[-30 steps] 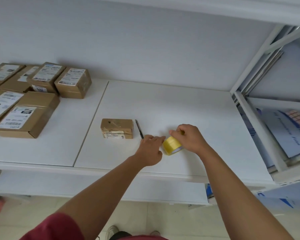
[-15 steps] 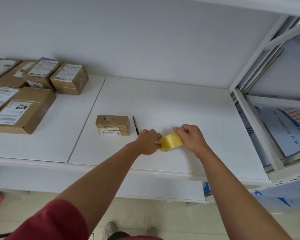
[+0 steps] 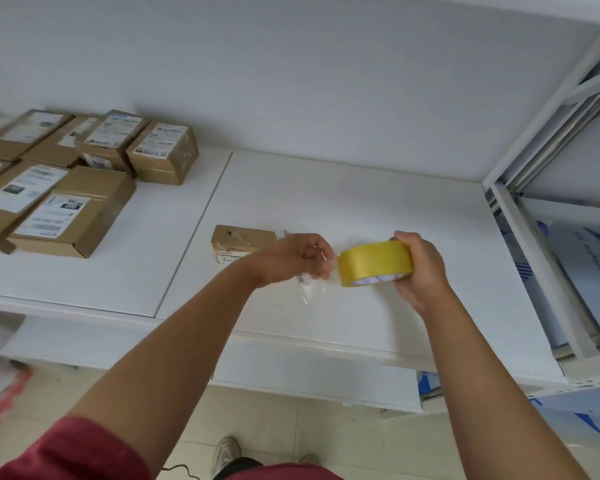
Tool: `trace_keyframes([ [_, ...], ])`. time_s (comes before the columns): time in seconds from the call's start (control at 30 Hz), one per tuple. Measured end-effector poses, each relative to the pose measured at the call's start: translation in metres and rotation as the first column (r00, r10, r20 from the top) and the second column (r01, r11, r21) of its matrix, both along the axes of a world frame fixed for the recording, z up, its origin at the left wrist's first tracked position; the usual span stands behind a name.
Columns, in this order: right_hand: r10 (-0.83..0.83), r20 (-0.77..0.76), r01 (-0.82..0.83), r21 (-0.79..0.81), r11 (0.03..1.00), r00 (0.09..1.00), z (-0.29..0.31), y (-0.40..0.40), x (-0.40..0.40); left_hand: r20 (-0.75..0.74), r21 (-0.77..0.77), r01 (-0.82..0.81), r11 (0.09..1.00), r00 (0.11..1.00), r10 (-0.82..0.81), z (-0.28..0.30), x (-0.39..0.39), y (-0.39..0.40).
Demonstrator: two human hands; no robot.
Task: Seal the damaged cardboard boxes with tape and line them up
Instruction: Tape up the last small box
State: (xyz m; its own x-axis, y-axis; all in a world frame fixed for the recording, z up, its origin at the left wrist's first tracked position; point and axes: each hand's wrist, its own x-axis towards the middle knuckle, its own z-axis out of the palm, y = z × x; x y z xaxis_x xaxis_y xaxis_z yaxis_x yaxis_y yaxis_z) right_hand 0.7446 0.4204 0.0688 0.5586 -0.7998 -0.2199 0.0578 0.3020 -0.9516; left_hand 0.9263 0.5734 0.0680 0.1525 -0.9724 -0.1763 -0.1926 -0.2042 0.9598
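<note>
Cardboard box (image 3: 242,241) sits centre frame on the white shelf (image 3: 361,209), partly behind the left hand (image 3: 298,258), which pinches clear tape pulled from the yellow roll (image 3: 374,263) gripped by the right hand (image 3: 418,268). The loose strip could fold onto itself.

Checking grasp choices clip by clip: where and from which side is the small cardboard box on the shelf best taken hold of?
The small cardboard box lies flat and low on the white shelf, long side facing the person. Probably best gripped across its short depth, from above. Its left end is free; the left hand, pinching the tape end, covers the right end. The right hand holds the tape roll.
</note>
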Motion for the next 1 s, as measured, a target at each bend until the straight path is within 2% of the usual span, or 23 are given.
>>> trace_keyframes([
  [0.17, 0.034, 0.009, -0.033, -0.031, 0.999, 0.999, 0.013, -0.009, -0.002, 0.175, 0.121, 0.094, 0.988, 0.978, -0.115, 0.02, 0.008, -0.005],
  [0.37, 0.02, -0.035, -0.022, -0.053, 0.998, 0.999, 0.011, -0.013, -0.008, 0.1, 0.238, 0.141, 0.961, 0.98, -0.169, 0.017, 0.014, 0.006],
  [0.47, 0.033, -0.059, -0.037, -0.08, 0.996, 0.998, 0.01, -0.011, -0.004, 0.118, 0.25, 0.127, 0.96, 0.98, -0.16, 0.018, 0.018, 0.013],
  [0.67, 0.062, -0.093, -0.078, -0.181, 0.98, 0.994, 0.012, -0.001, 0.017, 0.09, 0.273, -0.004, 0.962, 0.996, -0.021, 0.014, 0.03, 0.034],
  [0.83, 0.033, -0.1, -0.05, -0.179, 0.983, 0.994, 0.017, 0.004, 0.035, 0.094, 0.248, -0.112, 0.962, 0.991, 0.091, 0.014, 0.047, 0.056],
  [1.0, 0.058, -0.186, -0.121, -0.348, 0.93, 0.981, 0.023, 0.011, 0.059, 0.076, 0.194, -0.283, 0.94, 0.959, 0.273, 0.027, 0.068, 0.069],
])
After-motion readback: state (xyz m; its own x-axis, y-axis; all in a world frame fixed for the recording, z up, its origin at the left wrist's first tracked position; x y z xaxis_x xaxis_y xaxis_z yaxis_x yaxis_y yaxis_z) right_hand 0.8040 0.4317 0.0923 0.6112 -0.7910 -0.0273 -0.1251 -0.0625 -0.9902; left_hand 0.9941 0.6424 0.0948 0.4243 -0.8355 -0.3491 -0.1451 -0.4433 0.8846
